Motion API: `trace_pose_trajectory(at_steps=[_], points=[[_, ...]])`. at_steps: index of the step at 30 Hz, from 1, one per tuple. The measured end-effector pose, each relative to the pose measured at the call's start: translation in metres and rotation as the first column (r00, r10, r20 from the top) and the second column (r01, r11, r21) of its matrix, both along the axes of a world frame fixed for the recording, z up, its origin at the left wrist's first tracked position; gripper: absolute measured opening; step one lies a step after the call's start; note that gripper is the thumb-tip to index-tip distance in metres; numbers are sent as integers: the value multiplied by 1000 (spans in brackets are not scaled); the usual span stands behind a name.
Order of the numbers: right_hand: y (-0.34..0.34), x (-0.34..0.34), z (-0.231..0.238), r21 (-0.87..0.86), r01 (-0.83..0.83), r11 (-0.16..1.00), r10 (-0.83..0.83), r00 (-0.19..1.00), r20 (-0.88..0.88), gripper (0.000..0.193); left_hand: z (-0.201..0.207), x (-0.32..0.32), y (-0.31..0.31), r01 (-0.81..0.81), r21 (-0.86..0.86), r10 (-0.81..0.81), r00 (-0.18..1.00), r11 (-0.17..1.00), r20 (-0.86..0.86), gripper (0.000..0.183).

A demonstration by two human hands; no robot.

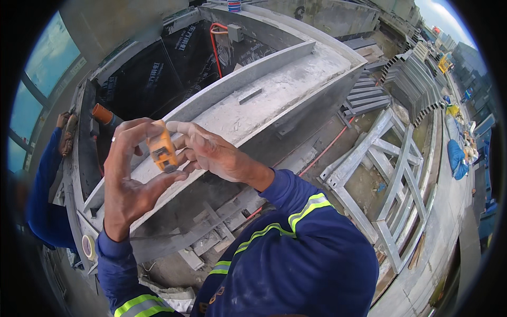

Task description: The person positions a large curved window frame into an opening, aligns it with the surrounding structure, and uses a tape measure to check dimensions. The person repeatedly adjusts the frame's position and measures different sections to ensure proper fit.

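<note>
A yellow-orange tape measure [162,150] is held up between my hands over the pale, dusty ledge [232,113]. My left hand [127,174] curls round its left side, with fingertips at the top and the thumb stretched below. From the right, the bent fingers of my right hand [219,156] close on the same tape measure. No drawn-out blade can be made out. Both hands look dusty, and my fingers partly cover the casing. On the ledge beyond lies a short grey metal bar [250,96].
Behind the ledge is a trough lined with black sheeting [158,74], with an orange pipe end [105,113] and a red conduit [214,50]. Galvanized frames [391,179] stand right. At left are a co-worker's blue sleeve [46,185] and a tape roll [88,246].
</note>
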State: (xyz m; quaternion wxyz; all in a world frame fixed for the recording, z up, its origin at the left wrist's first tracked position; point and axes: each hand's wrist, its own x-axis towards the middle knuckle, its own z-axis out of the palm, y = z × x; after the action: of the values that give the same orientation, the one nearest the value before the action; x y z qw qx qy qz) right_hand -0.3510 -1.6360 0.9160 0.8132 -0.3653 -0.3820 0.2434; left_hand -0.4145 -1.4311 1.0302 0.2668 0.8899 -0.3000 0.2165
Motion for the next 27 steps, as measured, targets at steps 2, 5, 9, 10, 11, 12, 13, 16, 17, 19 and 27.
trace_pose_trajectory(at_steps=[2,5,9,10,11,12,13,16,17,19,27], points=[[-10,0,18,256,98,962,-72,991,-109,73,-11,19,-54,-16,153,-11,985,988,172,87],[-70,27,12,114,300,947,-278,944,-177,63,-26,59,-96,51,162,-72,989,986,131,89],[-157,61,-5,-168,848,503,-813,530,242,68,-32,117,-147,272,-372,-433,769,888,-471,78],[-168,68,-9,-142,928,343,-855,372,362,69,-36,139,-154,232,-418,-454,679,878,-576,71],[-181,71,-9,-149,936,318,-852,351,389,69,-41,166,-165,199,-461,-486,566,865,-666,64],[-191,74,-6,-154,943,296,-846,333,417,69,-43,185,-174,156,-498,-511,442,853,-737,58],[-202,78,-6,-159,951,264,-842,308,443,69,-45,197,-193,183,-500,-517,507,847,-690,43],[-230,97,-5,-130,978,162,-809,208,550,62,-44,230,-238,340,-535,-626,543,774,-560,42],[-237,104,-5,-127,980,151,-796,197,572,60,-49,244,-248,389,-473,-609,570,791,-552,48],[-249,120,-10,-105,990,98,-764,142,629,56,-47,250,-257,282,-421,-505,536,862,-676,52],[-287,165,-6,-232,869,437,-899,427,-97,65,-59,281,-298,372,-421,-536,749,827,-390,56]])
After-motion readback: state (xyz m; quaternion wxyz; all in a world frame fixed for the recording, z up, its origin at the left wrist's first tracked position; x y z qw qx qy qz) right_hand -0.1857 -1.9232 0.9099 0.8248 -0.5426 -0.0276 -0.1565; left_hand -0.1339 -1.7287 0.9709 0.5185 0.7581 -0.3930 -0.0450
